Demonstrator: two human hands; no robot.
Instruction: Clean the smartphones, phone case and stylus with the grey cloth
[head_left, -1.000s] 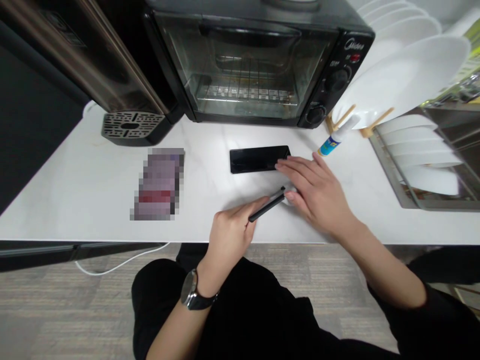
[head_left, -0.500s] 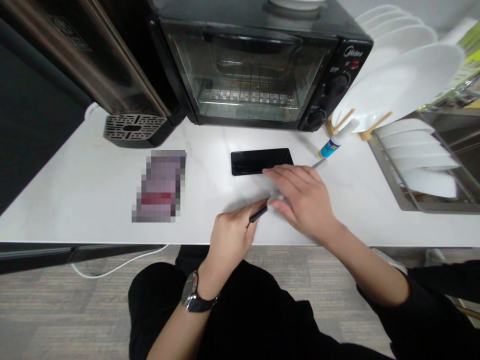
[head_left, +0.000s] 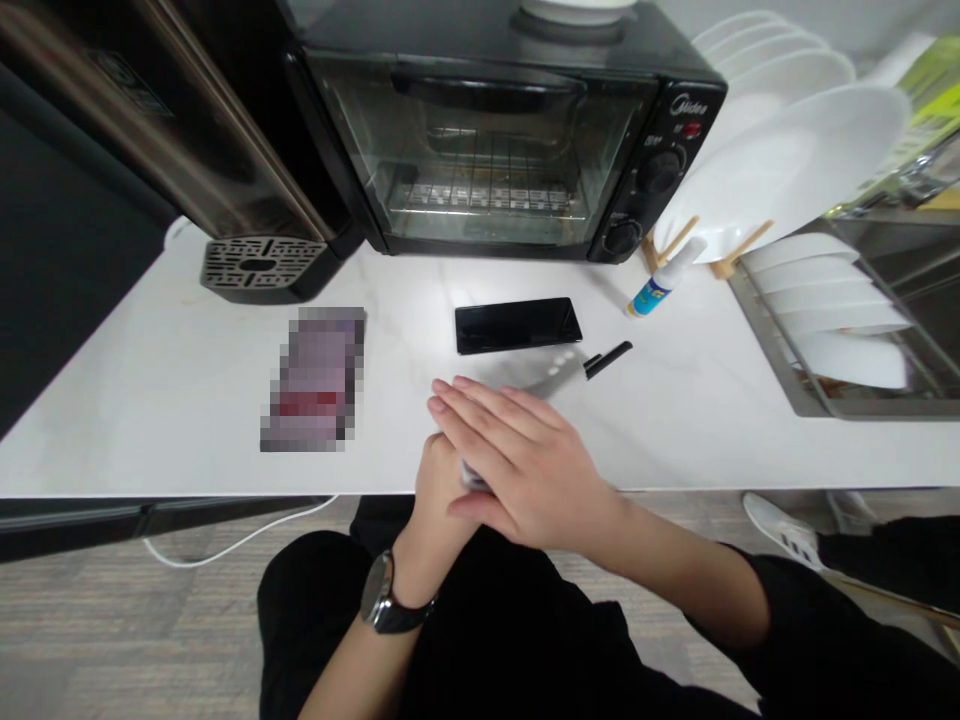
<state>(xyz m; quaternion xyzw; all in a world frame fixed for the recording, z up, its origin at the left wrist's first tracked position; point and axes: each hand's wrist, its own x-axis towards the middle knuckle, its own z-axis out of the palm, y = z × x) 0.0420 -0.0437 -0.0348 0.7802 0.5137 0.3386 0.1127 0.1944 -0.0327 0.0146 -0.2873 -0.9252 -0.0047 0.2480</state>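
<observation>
My right hand (head_left: 525, 465) lies flat with its fingers stretched out, across the top of my left hand (head_left: 433, 492), at the front edge of the white counter (head_left: 150, 400). My left hand wears a wristwatch (head_left: 381, 598). It is curled and mostly hidden, and a small grey bit shows between the two hands. The short black end of a slim stick (head_left: 608, 358) rests on the counter to the right; a pale blur runs from it back toward my hands. A black phone (head_left: 517, 325) lies face up just beyond my fingers.
A black toaster oven (head_left: 495, 150) and a dark appliance with a drip grille (head_left: 259, 265) stand at the back. A small white-and-blue bottle (head_left: 660, 285) lies beside a rack of white plates (head_left: 787, 170). At the right is a dish drainer (head_left: 847, 330). A blurred-out flat object (head_left: 315, 380) lies left.
My right hand has slid back from beside the phone to the counter's front edge and now covers my left hand. The stick's black end now shows farther right. The camera shifted slightly.
</observation>
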